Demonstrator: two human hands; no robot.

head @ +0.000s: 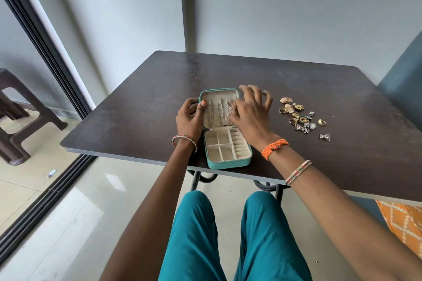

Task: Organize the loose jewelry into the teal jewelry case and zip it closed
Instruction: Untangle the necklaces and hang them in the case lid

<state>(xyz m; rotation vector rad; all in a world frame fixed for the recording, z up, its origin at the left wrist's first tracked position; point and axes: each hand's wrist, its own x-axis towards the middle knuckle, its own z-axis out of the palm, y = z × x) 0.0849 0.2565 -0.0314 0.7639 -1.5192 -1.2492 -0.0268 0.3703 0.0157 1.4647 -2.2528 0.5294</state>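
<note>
The teal jewelry case (228, 164) lies open near the table's front edge, its lid (218, 93) tilted back. Thin chains (221, 113) hang inside the lid. The cream compartments (225, 146) of the base look empty. My left hand (190, 118) grips the lid's left edge, thumb on the inner lining. My right hand (251, 112) is at the lid's right side, thumb and forefinger pinching a silver chain (230, 105) there, the other fingers spread. A pile of loose jewelry (300, 117), gold and silver earrings and rings, lies to the right of the case.
The dark wooden table (251, 75) stands against a grey wall. One silver triangle earring (324, 136) lies apart from the pile. A brown plastic stool (13, 112) stands at the far left beyond a sliding door track. Orange patterned fabric (402, 221) shows at lower right.
</note>
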